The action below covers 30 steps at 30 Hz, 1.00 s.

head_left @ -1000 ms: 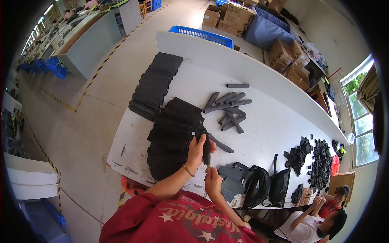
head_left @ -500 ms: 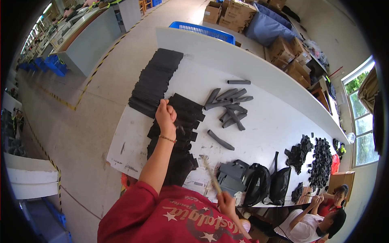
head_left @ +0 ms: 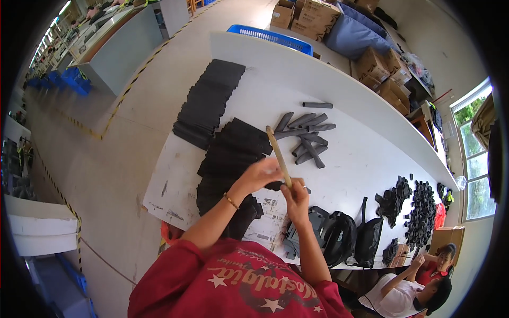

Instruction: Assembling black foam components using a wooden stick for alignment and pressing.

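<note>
My right hand point(head_left: 296, 197) is closed round the lower part of a pale wooden stick point(head_left: 280, 153), which points up and away over the table. Close beside it, my left hand point(head_left: 261, 175) reaches in from the left with bent fingers smeared by motion. A small dark piece shows just below these fingers, and I cannot tell whether they grip it. Under and left of my left hand lies a fanned row of overlapping black fabric pieces point(head_left: 233, 143). Behind the hands is a loose pile of dark grey tubes point(head_left: 310, 139).
Another overlapped black row point(head_left: 209, 100) lies at the far left. Black backpacks point(head_left: 366, 241) and dark heaps point(head_left: 420, 209) stand on the right of the white table point(head_left: 350, 175). A low partition point(head_left: 344, 87) runs along the back, with a blue basket point(head_left: 270, 38) behind. Two people point(head_left: 411, 289) sit at lower right.
My left hand has come from the black rows to the right, beside the stick. My right hand has risen with the stick from near the front edge to over the table.
</note>
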Available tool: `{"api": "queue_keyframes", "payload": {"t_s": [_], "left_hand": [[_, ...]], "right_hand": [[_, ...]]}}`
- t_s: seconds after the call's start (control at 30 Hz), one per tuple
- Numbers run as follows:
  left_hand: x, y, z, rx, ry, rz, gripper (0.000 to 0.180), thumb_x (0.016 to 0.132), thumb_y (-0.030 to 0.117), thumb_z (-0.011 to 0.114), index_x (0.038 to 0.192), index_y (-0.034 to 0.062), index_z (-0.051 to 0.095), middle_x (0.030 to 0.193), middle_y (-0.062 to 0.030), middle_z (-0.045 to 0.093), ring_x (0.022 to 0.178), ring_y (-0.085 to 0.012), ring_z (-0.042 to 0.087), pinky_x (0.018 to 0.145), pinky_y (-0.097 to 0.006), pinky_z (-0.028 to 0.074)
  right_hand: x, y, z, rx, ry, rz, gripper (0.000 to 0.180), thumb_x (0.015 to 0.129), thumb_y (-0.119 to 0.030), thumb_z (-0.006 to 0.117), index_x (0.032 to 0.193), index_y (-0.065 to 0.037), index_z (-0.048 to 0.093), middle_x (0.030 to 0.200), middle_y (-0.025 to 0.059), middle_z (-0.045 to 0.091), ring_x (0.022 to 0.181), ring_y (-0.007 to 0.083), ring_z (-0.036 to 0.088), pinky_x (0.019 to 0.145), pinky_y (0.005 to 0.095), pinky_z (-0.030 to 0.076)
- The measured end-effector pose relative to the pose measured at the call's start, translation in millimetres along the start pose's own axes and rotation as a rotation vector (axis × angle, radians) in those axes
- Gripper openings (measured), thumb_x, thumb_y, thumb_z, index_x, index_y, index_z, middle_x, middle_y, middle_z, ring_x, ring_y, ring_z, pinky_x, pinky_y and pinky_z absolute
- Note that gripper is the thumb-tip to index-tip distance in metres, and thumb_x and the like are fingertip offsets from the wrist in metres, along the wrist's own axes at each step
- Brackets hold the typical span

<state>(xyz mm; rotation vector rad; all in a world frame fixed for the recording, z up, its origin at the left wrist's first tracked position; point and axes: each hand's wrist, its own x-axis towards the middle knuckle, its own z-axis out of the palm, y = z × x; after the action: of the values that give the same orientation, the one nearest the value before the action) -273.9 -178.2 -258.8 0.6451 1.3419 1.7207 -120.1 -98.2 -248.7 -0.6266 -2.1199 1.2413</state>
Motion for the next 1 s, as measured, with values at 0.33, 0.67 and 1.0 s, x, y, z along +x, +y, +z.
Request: {"api": "queue_keyframes", "payload": {"t_s": [0.33,0.67,1.0], "left_hand": [[-53.6,0.2,35.9,-0.152,-0.161,-0.126,0.038,0.102,0.031,0.037,0.078,0.0031,0.047,0.064,-0.0045,0.055,0.052,-0.0096,0.053,0.050,-0.024,0.044],[-136.4,-86.0,-35.4,1.030,0.384,0.189,0.013,0.081,0.016,0.069,0.083,0.0081,0.058,0.081,-0.0070,0.056,0.063,-0.0259,0.061,0.056,-0.034,0.050],[-118.3,-82.3,-32.6,1.052,0.216,0.246,0.013,0.079,0.015,0.069,0.083,0.0096,0.058,0.084,-0.0051,0.054,0.076,-0.0262,0.060,0.061,-0.035,0.049]], "right_hand": [[104.0,-21.5,-13.4,0.205,0.536,0.038,0.012,0.094,-0.013,0.054,0.083,-0.009,0.054,0.064,-0.0030,0.042,0.051,0.0058,0.037,0.046,0.0200,0.029],[142.8,67.2,-52.9,-0.121,0.169,0.103,0.033,0.095,-0.026,0.055,0.115,0.000,0.053,0.071,0.0055,0.060,0.065,0.0108,0.053,0.059,0.0269,0.042],[-16.4,69.1,-110.2,-0.284,-0.208,0.276,0.017,0.091,-0.010,0.056,0.104,-0.003,0.066,0.068,0.0098,0.062,0.061,0.0157,0.060,0.059,0.0285,0.046]]}}
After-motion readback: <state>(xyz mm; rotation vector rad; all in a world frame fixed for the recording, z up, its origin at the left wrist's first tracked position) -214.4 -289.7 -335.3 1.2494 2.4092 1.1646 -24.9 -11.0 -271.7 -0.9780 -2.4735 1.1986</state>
